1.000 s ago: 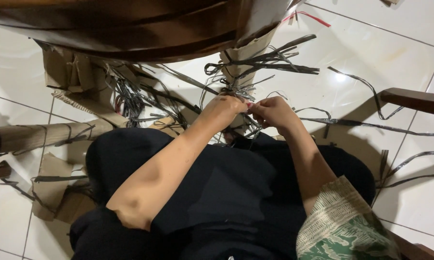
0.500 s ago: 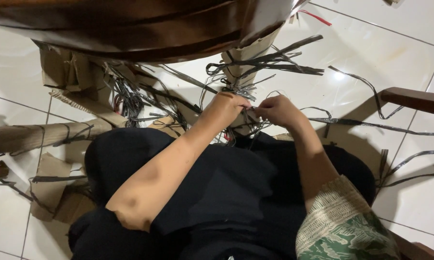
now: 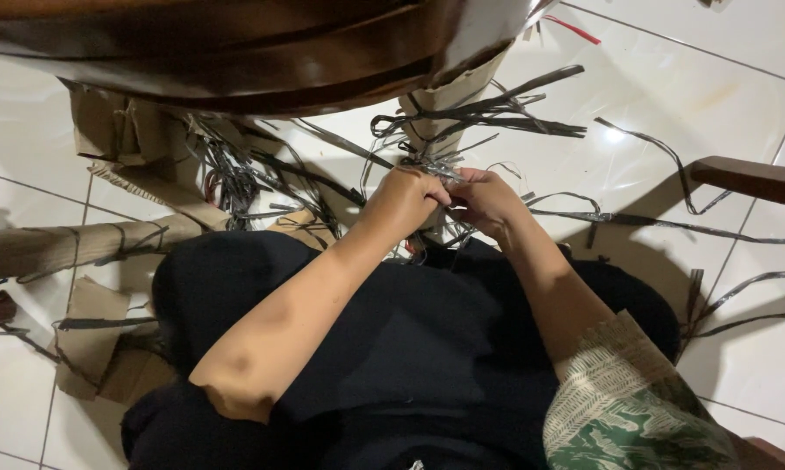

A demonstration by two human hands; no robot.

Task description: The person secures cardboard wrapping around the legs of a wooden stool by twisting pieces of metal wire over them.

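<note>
The left hand [image 3: 403, 198] and right hand [image 3: 488, 202] meet above the lap, fingers pinched shut on a bundle of thin dark strips [image 3: 436, 167] — flat and ribbon-like. The strips look light, springy and slippery; loose ends fan out over the white tiled floor [image 3: 671, 96]. Best grip is judged to be close to the crossing point — strip edges may cut or kink.
</note>
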